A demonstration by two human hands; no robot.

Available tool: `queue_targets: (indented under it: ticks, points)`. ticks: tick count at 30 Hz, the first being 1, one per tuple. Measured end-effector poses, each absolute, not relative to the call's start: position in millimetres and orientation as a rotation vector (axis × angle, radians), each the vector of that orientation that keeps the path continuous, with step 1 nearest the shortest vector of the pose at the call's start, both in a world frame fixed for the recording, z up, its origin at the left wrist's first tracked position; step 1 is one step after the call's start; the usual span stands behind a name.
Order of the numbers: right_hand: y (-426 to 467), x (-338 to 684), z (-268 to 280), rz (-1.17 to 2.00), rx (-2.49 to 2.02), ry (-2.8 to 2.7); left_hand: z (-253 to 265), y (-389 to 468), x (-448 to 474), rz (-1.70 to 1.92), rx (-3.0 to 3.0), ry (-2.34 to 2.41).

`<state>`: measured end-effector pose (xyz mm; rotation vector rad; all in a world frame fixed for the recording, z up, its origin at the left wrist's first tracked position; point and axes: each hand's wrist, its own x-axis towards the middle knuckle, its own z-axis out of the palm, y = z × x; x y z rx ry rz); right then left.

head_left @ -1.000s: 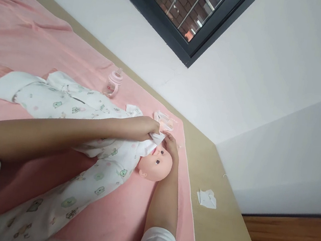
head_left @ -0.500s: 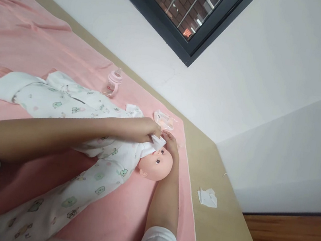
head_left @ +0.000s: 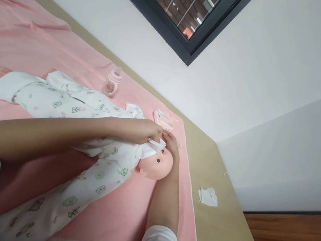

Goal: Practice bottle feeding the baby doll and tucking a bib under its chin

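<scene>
A bald baby doll [head_left: 154, 165] lies on its back in white pyjamas [head_left: 68, 191] with green and pink animal prints. My left hand [head_left: 146, 131] reaches across its chest, fingers closed around a folded white tissue [head_left: 156, 145] at the doll's lower face. The tissue and hand hide its mouth. Around the far side of the head curves my right hand [head_left: 172, 141], fingers stretched toward the cheek and touching or very near it. My right forearm runs alongside the crown. Part of the right fingertips is hidden behind my left hand.
A pink baby bottle [head_left: 112, 84] stands by the doll's side. Past my hands lies a clear plastic packet [head_left: 163, 119]. A crumpled white tissue [head_left: 208, 196] rests on the tan tabletop [head_left: 216, 233], off the pink blanket [head_left: 122, 215]. A wall and dark-framed window [head_left: 188, 52] rise behind.
My left hand has shifted slightly, and the tissue's raised corner now lies flatter and more spread across the doll's lower face. My right hand has stayed almost in place.
</scene>
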<state>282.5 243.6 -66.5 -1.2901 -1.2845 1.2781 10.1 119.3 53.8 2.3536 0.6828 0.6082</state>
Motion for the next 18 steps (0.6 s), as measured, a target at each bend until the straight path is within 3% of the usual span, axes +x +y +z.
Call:
queue_targets:
  ticks: [18]
  points:
    - [250.4,288.1,-76.5,1.289,-1.270,-1.300,47.3,129.0,11.3,0.618,2.449,0.751]
